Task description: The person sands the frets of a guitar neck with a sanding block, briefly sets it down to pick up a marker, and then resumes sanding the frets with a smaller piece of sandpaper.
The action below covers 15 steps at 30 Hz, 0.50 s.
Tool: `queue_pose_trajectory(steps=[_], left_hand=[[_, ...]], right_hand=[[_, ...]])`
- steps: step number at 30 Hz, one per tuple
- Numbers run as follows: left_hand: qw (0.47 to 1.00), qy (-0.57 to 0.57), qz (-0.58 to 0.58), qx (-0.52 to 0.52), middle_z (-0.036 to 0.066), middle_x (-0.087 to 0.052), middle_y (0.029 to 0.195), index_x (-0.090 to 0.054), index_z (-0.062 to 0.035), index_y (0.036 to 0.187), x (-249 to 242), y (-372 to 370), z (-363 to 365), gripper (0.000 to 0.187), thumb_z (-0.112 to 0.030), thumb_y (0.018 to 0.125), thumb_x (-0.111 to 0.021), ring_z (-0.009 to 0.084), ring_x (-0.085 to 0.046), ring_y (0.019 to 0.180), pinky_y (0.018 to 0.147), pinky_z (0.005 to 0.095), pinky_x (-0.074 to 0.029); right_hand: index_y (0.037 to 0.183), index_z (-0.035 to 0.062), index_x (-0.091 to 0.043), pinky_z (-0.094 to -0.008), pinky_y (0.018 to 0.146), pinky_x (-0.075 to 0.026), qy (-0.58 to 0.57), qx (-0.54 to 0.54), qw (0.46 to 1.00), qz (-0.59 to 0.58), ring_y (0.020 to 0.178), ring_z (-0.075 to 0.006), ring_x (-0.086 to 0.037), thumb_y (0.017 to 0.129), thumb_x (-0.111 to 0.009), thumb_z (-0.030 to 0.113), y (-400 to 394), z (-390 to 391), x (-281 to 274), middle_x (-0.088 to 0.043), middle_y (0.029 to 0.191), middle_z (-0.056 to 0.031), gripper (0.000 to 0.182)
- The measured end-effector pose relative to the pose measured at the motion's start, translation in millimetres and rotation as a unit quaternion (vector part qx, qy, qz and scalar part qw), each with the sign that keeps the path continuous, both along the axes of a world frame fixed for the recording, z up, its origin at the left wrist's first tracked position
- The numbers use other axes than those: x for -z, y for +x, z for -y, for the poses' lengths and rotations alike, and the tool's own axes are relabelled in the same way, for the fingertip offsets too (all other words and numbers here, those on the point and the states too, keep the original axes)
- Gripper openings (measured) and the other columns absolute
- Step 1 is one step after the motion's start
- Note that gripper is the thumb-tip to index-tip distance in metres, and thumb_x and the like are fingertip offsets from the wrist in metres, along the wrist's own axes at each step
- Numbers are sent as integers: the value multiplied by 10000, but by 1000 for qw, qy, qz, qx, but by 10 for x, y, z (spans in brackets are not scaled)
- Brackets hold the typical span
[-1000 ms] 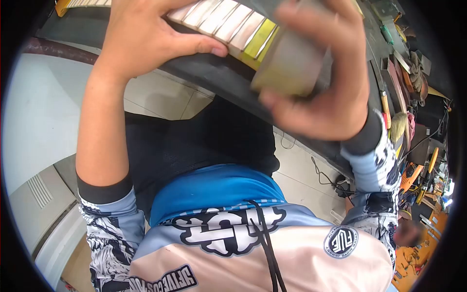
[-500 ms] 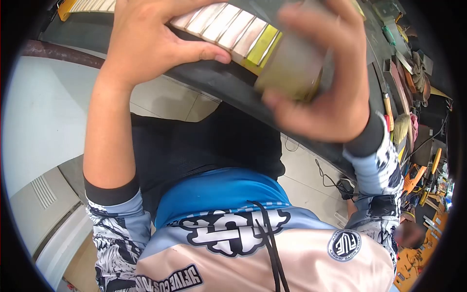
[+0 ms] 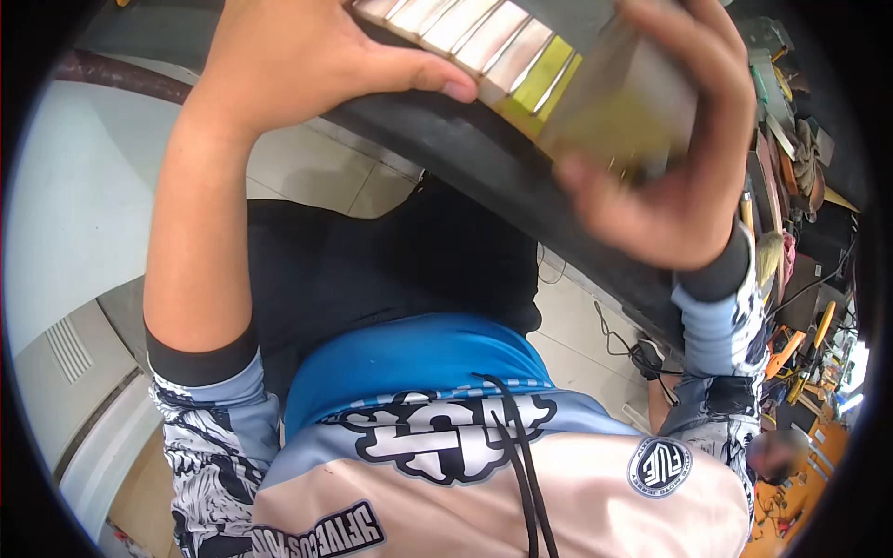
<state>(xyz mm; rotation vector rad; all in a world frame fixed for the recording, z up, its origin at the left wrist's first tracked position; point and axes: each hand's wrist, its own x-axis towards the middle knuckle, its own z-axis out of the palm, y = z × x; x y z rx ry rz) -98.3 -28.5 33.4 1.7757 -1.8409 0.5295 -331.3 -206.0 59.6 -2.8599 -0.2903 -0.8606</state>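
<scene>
My left hand [image 3: 298, 74] is closed around what looks like a guitar neck [image 3: 474, 35], its thumb along the near edge. Pale strips lie between thin metal fret wires, with yellow-green ones toward the right. In my right hand [image 3: 684, 191] is a smooth, greyish, blurred block [image 3: 642, 102], gripped between thumb and fingers. The block lies over the neck's right end and hides it. Motion smears the right fingers. The neck's left part runs out of view behind my left hand.
Beneath the neck is a dark bench [image 3: 428, 130]. Assorted tools and scraps [image 3: 791, 139] crowd its right side. A white panel [image 3: 93, 205] stands at left. A black cable [image 3: 614, 335] hangs near the floor, and another person's blurred head [image 3: 777, 456] shows at lower right.
Both hands, the neck and the block have shifted to the right in view. The block stays over the neck's right end, in my right hand.
</scene>
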Motion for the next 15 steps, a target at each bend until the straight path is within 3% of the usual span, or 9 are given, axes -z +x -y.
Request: queue_pose_trajectory(steps=[2, 3, 5, 6, 9, 10, 13, 14, 15], left_hand=[[999, 23, -33, 14, 51, -682, 1035, -789, -121, 1141, -100, -72, -22, 775, -611, 556, -928, 249, -588, 1084, 979, 419, -379], [999, 26, -36, 16, 50, -683, 1034, -790, -121, 1137, -107, -70, -17, 773, -611, 556, -929, 247, -588, 1080, 976, 419, -381], [999, 26, -43, 15, 50, -686, 1031, -792, -121, 1130, -101, -78, -25, 769, -611, 554, -929, 244, -590, 1072, 971, 418, -384], [999, 23, -45, 21, 50, -687, 1029, -793, -121, 1129, -106, -87, -31, 767, -610, 555, -930, 243, -590, 1069, 970, 416, -384], [1000, 18, -21, 13, 53, -688, 1026, -793, -120, 1126, -71, -36, -13, 762, -609, 558, -930, 243, -591, 1059, 968, 414, -384], [1000, 22, 1, 3, 55, -688, 1027, -793, -120, 1127, -16, 14, 22, 761, -609, 560, -929, 244, -591, 1057, 968, 414, -383], [999, 28, 33, -12, 57, -687, 1026, -792, -119, 1129, 33, 59, 11, 758, -607, 565, -929, 245, -591, 1057, 970, 413, -377], [999, 28, 37, -19, 58, -687, 1026, -792, -119, 1129, 25, 60, -1, 757, -606, 566, -928, 245, -591, 1058, 971, 413, -375], [999, 27, 35, -18, 57, -687, 1028, -791, -119, 1130, 22, 62, -3, 759, -607, 566, -928, 245, -590, 1059, 972, 413, -373]], right_hand=[[1350, 73, -523, -501, 1111, -375, -78, -32, 996, -12, 1333, -421, -484, 777, -872, 355, -3, -297, -131, -448, 1424, -272, 727], [1360, 84, -520, -498, 1107, -387, -50, -28, 997, 59, 1346, -427, -470, 783, -868, 348, 54, 98, 50, -447, 1422, -271, 723], [1354, 88, -525, -492, 1103, -398, 123, 228, 966, -18, 1332, -432, -481, 787, -871, 334, 247, -564, -209, -452, 1414, -273, 709], [1376, 70, -504, -465, 1112, -399, 113, 137, 982, 61, 1351, -401, -473, 775, -872, 304, 91, 92, 159, -440, 1431, -252, 743], [1414, 47, -466, -444, 1127, -392, -32, -6, 999, -15, 1374, -354, -465, 757, -854, 273, 16, -341, -172, -418, 1462, -221, 795], [1404, 44, -476, -448, 1128, -389, 4, 89, 994, -70, 1388, -353, -450, 748, -878, 311, -74, -492, -194, -420, 1461, -222, 815], [1345, 67, -530, -475, 1112, -393, 176, 56, 982, 33, 1379, -403, -442, 732, -923, 402, 51, -146, -78, -449, 1428, -253, 802], [1350, 58, -528, -477, 1113, -391, 54, 152, 987, 23, 1388, -412, -425, 725, -926, 404, 128, -197, -13, -448, 1420, -264, 818], [1371, 49, -510, -470, 1120, -386, -4, 107, 994, -8, 1396, -402, -420, 727, -911, 375, 64, -118, -62, -438, 1430, -260, 826]])
